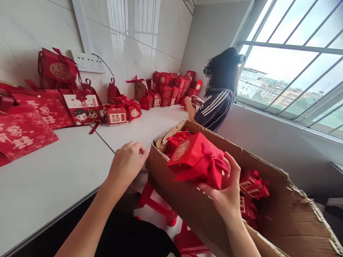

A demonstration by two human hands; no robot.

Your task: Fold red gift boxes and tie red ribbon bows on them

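My right hand (227, 189) grips a red gift box (197, 157) with a ribbon bow and a gold round emblem, holding it tilted above the near wall of a cardboard carton (182, 192). Its fingers wrap the box's right end. My left hand (128, 160) is over the table edge beside the carton's left corner, its fingers curled and partly hidden behind the hand; whether anything is in them does not show. Inside the carton, red boxes lie at the far left end, and more red boxes (252, 185) with bows lie further right.
On the white table (66, 160) stand red gift bags (83, 107), small red boxes (116, 115) and a stack of several red boxes (171, 87) by the tiled wall. A person (219, 92) works at the far end. Red stools (158, 203) stand below, near the carton.
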